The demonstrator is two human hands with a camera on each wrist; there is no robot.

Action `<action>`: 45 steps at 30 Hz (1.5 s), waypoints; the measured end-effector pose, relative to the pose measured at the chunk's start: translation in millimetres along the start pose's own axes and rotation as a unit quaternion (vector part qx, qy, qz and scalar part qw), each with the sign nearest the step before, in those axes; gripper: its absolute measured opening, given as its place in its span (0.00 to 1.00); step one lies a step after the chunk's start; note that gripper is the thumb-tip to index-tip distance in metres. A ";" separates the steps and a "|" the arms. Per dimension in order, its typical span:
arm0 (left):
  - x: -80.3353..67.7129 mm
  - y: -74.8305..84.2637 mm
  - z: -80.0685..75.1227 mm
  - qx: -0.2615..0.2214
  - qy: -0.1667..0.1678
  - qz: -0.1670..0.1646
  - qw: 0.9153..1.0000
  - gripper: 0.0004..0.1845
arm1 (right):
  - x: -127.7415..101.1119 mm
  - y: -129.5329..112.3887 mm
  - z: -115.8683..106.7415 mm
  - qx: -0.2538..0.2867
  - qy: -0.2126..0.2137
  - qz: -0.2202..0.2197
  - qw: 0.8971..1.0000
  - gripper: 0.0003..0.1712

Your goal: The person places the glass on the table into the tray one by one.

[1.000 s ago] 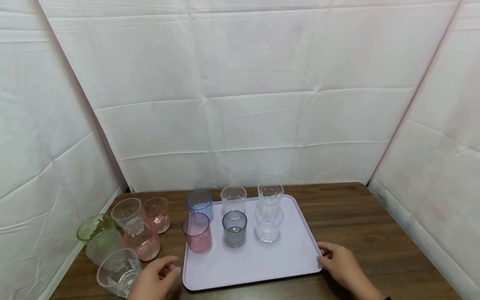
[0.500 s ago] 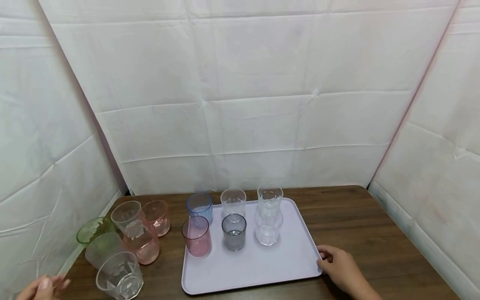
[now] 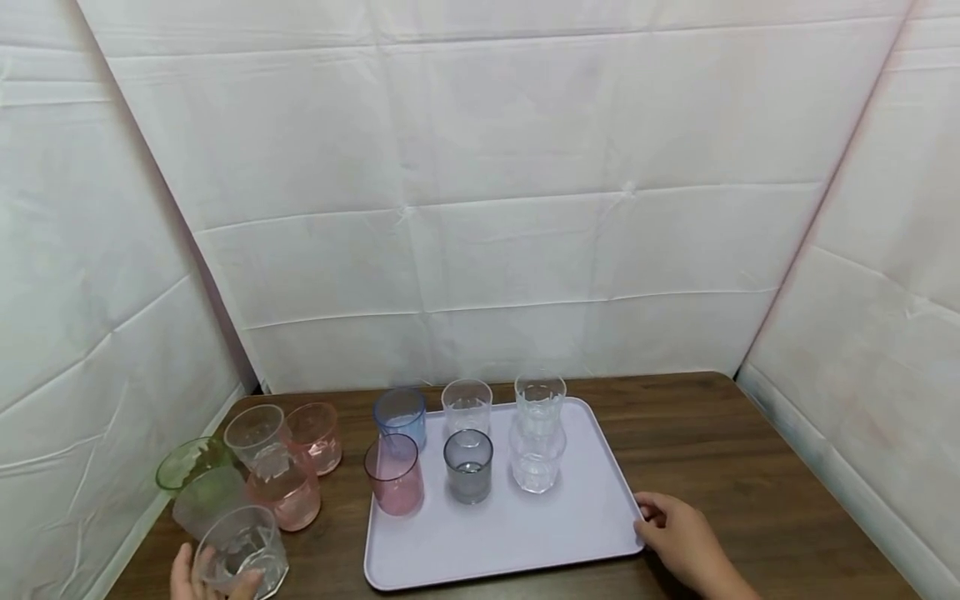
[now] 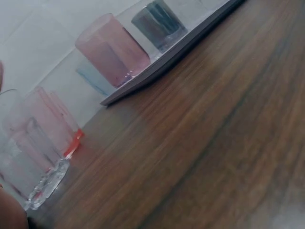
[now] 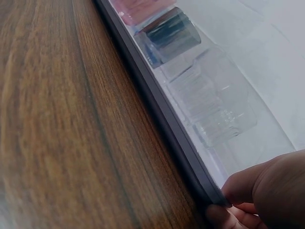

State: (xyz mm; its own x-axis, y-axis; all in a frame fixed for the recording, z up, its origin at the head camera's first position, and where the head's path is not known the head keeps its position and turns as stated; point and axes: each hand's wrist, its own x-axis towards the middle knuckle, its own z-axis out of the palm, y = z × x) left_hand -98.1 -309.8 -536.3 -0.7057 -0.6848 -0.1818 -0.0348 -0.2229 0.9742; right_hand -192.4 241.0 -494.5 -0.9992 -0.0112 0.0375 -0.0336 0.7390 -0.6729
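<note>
At the table's front left my left hand (image 3: 213, 582) grips the base of a clear faceted glass (image 3: 242, 548), thumb on one side and fingers on the other. The left wrist view shows that glass (image 4: 29, 174) close by. My right hand (image 3: 647, 521) holds the front right corner of a lavender tray (image 3: 525, 537), and its fingers (image 5: 255, 188) pinch the tray's rim (image 5: 159, 102). Standing in two rows on the tray are a blue glass (image 3: 400, 414), a pink glass (image 3: 393, 475), a grey glass (image 3: 468, 467) and three clear ones.
Left of the tray stand a green glass (image 3: 187, 462), a frosted one (image 3: 204, 502), a clear one (image 3: 255, 427) and two pink ones (image 3: 288, 492). White cloth walls close in the brown table (image 3: 712, 450) on three sides.
My left hand swung out from beside the tray to the far left, then came back and took hold of the clear faceted glass. The right hand stayed on the tray corner.
</note>
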 end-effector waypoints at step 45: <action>-66.0 48.5 71.9 -0.062 -0.195 0.227 0.952 0.43 | -0.6 -1.1 1.0 0.021 0.020 0.004 1.000 0.19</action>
State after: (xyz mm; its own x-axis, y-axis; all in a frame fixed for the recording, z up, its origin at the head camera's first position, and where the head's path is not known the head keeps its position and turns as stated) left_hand -104.0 -225.5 -467.4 -0.8381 -0.4266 0.3402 0.4023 -0.0619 0.9134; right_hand -191.8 239.5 -494.5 -0.9979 0.0222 0.0609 -0.0271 0.7098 -0.7039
